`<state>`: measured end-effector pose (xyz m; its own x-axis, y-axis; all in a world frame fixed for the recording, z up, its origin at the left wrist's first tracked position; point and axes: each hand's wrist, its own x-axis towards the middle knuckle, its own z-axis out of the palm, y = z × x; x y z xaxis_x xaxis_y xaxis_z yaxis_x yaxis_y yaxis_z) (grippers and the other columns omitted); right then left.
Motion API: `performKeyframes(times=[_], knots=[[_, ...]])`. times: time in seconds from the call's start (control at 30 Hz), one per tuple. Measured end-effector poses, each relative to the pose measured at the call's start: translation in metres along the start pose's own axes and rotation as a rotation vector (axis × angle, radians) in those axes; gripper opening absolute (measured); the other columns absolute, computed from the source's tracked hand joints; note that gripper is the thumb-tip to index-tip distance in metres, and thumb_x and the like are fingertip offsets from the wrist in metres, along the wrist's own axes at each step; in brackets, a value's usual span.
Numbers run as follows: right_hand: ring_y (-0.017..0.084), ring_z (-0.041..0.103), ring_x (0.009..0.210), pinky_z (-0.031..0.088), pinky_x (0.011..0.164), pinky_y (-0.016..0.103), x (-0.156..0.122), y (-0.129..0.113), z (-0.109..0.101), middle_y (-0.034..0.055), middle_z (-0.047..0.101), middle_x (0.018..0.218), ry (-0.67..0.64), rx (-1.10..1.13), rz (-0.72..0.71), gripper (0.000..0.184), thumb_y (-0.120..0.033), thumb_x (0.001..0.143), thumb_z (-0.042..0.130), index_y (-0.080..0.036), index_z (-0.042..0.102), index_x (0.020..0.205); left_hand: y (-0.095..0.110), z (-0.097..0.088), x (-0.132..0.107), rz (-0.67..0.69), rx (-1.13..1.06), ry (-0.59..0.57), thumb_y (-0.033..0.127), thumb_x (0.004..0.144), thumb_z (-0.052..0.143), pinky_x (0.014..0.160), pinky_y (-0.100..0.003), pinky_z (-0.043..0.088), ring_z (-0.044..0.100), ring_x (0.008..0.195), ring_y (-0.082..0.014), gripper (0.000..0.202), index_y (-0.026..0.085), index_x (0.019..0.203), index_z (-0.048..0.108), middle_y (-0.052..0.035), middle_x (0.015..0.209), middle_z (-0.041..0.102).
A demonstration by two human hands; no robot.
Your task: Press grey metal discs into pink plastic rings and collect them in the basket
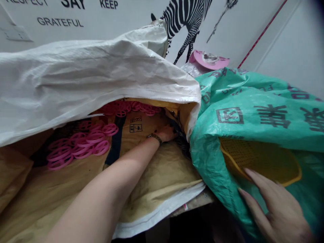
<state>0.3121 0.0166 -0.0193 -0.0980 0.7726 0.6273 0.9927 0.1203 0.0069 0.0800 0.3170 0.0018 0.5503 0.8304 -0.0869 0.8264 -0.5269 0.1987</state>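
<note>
My left hand (167, 133), with a bracelet at the wrist, reaches deep into a large white sack (106, 74) lined with brown paper. Its fingers are by a dark crumpled plastic piece (182, 140) at the sack's right side; their grip is hard to make out. Pink ring-shaped plastic pieces (83, 145) lie in a heap left of my arm, and others sit farther back. My right hand (278, 202), slightly blurred, has thumb and fingers apart. Its fingertips are at the near rim of a yellow perforated basket (263, 158), inside the mouth of a green plastic bag (253, 98).
Behind the sacks stands a white wall (141, 13) with lettering and a zebra picture (184, 20). A pink cap-like item (210, 60) rests behind the green bag. Below the white sack's front edge, part of a supporting surface (194, 202) shows.
</note>
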Motion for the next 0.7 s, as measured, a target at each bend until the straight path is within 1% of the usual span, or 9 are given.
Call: performKeyframes(times=[0.07, 0.13, 0.23, 0.3, 0.37, 0.5, 0.6, 0.7], knots=[[0.034, 0.065, 0.105, 0.047, 0.092, 0.053, 0.002, 0.007, 0.001, 0.018, 0.066, 0.12, -0.001, -0.058, 0.002, 0.046, -0.035, 0.096, 0.045, -0.017, 0.045, 0.139, 0.008, 0.003, 0.001, 0.028, -0.004, -0.014, 0.067, 0.088, 0.037, 0.094, -0.046, 0.048, 0.06, 0.115, -0.0355, 0.067, 0.019, 0.126, 0.063, -0.0178, 0.133, 0.06], [0.034, 0.068, 0.097, 0.046, 0.091, 0.055, 0.004, 0.016, 0.002, 0.0185, 0.069, 0.112, -0.005, -0.096, -0.026, 0.04, -0.032, 0.098, 0.041, -0.014, 0.049, 0.133, 0.013, 0.003, -0.003, 0.076, -0.012, -0.023, 0.068, 0.088, 0.036, 0.092, -0.043, 0.05, 0.062, 0.112, -0.0336, 0.066, 0.02, 0.124, 0.065, -0.016, 0.129, 0.062], [0.03, 0.07, 0.08, 0.047, 0.087, 0.056, 0.011, 0.028, 0.001, 0.0141, 0.074, 0.095, -0.025, -0.125, -0.145, 0.033, -0.026, 0.099, 0.035, -0.015, 0.057, 0.121, 0.019, 0.0, -0.014, 0.174, -0.023, -0.035, 0.064, 0.09, 0.036, 0.091, -0.039, 0.05, 0.063, 0.11, -0.0307, 0.061, 0.023, 0.124, 0.066, -0.0128, 0.128, 0.064], [0.029, 0.07, 0.077, 0.048, 0.086, 0.055, 0.019, 0.034, -0.003, 0.0122, 0.074, 0.089, -0.023, -0.129, -0.169, 0.032, -0.025, 0.099, 0.035, -0.016, 0.061, 0.114, 0.023, -0.002, -0.023, 0.241, -0.025, -0.042, 0.06, 0.091, 0.039, 0.092, -0.037, 0.049, 0.063, 0.11, -0.029, 0.055, 0.025, 0.12, 0.068, -0.0105, 0.128, 0.064], [0.028, 0.069, 0.077, 0.049, 0.085, 0.052, 0.031, 0.036, -0.01, 0.0127, 0.074, 0.09, 0.009, -0.103, -0.128, 0.031, -0.029, 0.099, 0.037, -0.016, 0.064, 0.107, 0.027, -0.003, -0.033, 0.298, -0.025, -0.045, 0.054, 0.092, 0.041, 0.094, -0.035, 0.048, 0.063, 0.11, -0.0271, 0.048, 0.025, 0.117, 0.07, -0.0088, 0.127, 0.065], [0.026, 0.069, 0.076, 0.052, 0.08, 0.044, 0.06, 0.038, -0.025, 0.0112, 0.075, 0.09, 0.072, 0.007, -0.011, 0.028, -0.033, 0.097, 0.044, -0.017, 0.068, 0.1, 0.032, -0.01, -0.056, 0.383, -0.021, -0.037, 0.044, 0.093, 0.043, 0.095, -0.033, 0.047, 0.064, 0.108, -0.0247, 0.041, 0.022, 0.115, 0.07, -0.0092, 0.125, 0.067], [0.026, 0.07, 0.079, 0.052, 0.073, 0.038, 0.077, 0.043, -0.033, 0.0084, 0.075, 0.092, 0.056, 0.094, 0.07, 0.023, -0.03, 0.094, 0.05, -0.02, 0.069, 0.099, 0.032, -0.016, -0.076, 0.423, -0.019, -0.024, 0.045, 0.094, 0.043, 0.093, -0.032, 0.048, 0.065, 0.106, -0.0245, 0.04, 0.022, 0.112, 0.071, -0.0087, 0.124, 0.067], [0.025, 0.07, 0.082, 0.052, 0.072, 0.035, 0.084, 0.048, -0.04, 0.0063, 0.076, 0.094, 0.03, 0.2, 0.124, 0.021, -0.029, 0.092, 0.052, -0.022, 0.07, 0.099, 0.03, -0.023, -0.093, 0.432, -0.027, -0.001, 0.047, 0.093, 0.045, 0.093, -0.03, 0.047, 0.065, 0.105, -0.0224, 0.038, 0.026, 0.11, 0.071, -0.0047, 0.12, 0.07]])
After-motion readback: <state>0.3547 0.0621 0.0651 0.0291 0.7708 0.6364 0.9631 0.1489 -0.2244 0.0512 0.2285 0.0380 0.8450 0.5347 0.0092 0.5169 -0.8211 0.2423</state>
